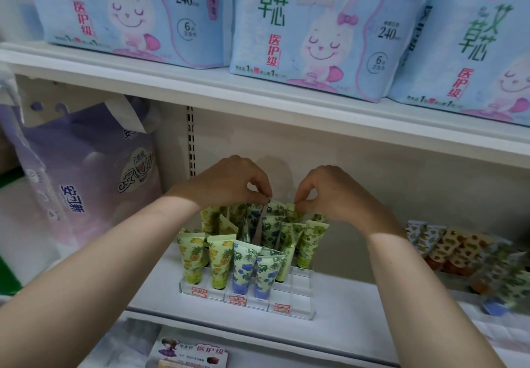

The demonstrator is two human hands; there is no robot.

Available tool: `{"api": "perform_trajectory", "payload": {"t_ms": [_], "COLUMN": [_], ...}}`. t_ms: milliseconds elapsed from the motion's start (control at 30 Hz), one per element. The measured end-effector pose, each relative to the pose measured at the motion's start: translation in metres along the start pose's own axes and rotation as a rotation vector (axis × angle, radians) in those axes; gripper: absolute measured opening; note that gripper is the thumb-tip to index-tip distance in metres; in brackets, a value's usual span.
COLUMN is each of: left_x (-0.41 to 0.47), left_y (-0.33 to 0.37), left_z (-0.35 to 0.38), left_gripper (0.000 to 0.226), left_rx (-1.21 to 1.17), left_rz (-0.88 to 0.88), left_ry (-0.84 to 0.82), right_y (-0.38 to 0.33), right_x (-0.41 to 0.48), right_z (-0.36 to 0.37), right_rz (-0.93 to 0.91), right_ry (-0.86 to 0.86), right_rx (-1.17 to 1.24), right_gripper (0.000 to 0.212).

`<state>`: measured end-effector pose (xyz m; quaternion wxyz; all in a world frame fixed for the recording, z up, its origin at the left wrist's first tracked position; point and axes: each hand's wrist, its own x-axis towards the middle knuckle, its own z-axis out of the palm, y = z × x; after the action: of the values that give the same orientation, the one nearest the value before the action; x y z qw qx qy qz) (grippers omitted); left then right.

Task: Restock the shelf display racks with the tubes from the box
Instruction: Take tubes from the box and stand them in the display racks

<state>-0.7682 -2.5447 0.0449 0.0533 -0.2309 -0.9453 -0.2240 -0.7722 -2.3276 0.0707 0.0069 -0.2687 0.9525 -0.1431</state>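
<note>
A clear acrylic display rack [298, 296] stands on the white middle shelf [358, 310]. It holds several upright tubes: yellow-flowered ones [192, 256] at the left, blue-flowered ones [243, 264] in the middle, green-leaved ones [311, 241] at the right. Both my hands reach over the rack's back row. My left hand [229, 181] pinches the crimped top of a back-row tube [269, 210]. My right hand [332, 192] pinches the top of a green tube [292, 213] beside it. The box is not in view.
A second rack of orange-patterned tubes [453, 247] stands to the right on the same shelf. A purple pack [86, 178] fills the shelf's left side. Blue rabbit-print packs [309, 29] line the shelf above, its edge close over my hands. A small pack [192, 353] lies below.
</note>
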Motion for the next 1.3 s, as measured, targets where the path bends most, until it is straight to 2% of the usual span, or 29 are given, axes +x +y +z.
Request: {"api": "perform_trajectory", "payload": {"t_ms": [567, 733, 833, 967, 1033, 1200, 1300], "left_x": [0.005, 0.002, 0.001, 0.002, 0.003, 0.003, 0.003], "left_y": [0.003, 0.003, 0.002, 0.006, 0.008, 0.008, 0.009], "left_z": [0.004, 0.000, -0.004, -0.006, -0.005, -0.002, -0.003], "left_gripper": [0.009, 0.010, 0.010, 0.010, 0.010, 0.008, 0.008], "left_rx": [0.054, 0.044, 0.019, 0.004, 0.005, 0.003, 0.004], "left_rz": [0.010, 0.008, 0.018, 0.023, 0.024, 0.029, 0.025], "left_ry": [0.022, 0.022, 0.031, 0.035, 0.031, 0.026, 0.029], "right_y": [0.008, 0.016, 0.036, 0.054, 0.056, 0.056, 0.050], "right_x": [-0.001, -0.004, -0.005, -0.003, -0.001, -0.004, -0.008], "right_z": [0.000, -0.008, -0.012, 0.002, 0.012, 0.014, 0.006], "right_rz": [-0.019, 0.004, 0.053, 0.141, 0.142, 0.124, 0.110], "right_ry": [-0.013, 0.003, 0.005, -0.177, -0.179, 0.004, 0.034], "right_rx": [0.018, 0.147, 0.082, -0.044, -0.042, 0.043, 0.137], "right_gripper": [0.012, 0.010, 0.018, 0.040, 0.043, 0.018, 0.014]}}
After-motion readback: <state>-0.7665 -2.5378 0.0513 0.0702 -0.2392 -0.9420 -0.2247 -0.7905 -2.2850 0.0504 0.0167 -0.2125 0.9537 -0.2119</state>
